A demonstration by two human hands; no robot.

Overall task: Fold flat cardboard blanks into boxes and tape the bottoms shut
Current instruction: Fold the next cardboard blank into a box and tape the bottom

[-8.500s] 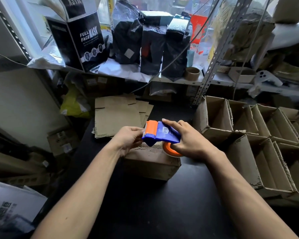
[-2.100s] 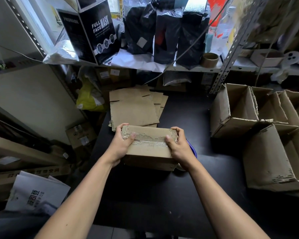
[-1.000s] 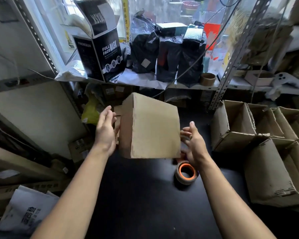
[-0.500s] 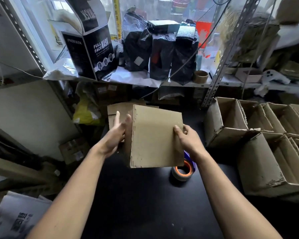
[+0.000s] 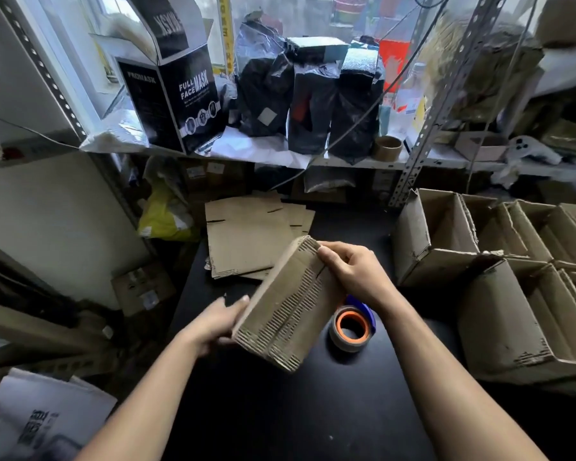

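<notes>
Holding a folded cardboard box tilted above the black bench, both hands clamp it: left hand grips its lower left edge, right hand pinches its upper corner. Tape roll sits just right of box, flat blanks behind it, open boxes well right.

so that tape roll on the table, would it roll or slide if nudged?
The tape roll lies flat on its side on the black table, so it would probably slide rather than roll. A blue dispenser part seems attached behind it, which likely makes it drag unevenly. It looks light enough to shift easily.
</notes>
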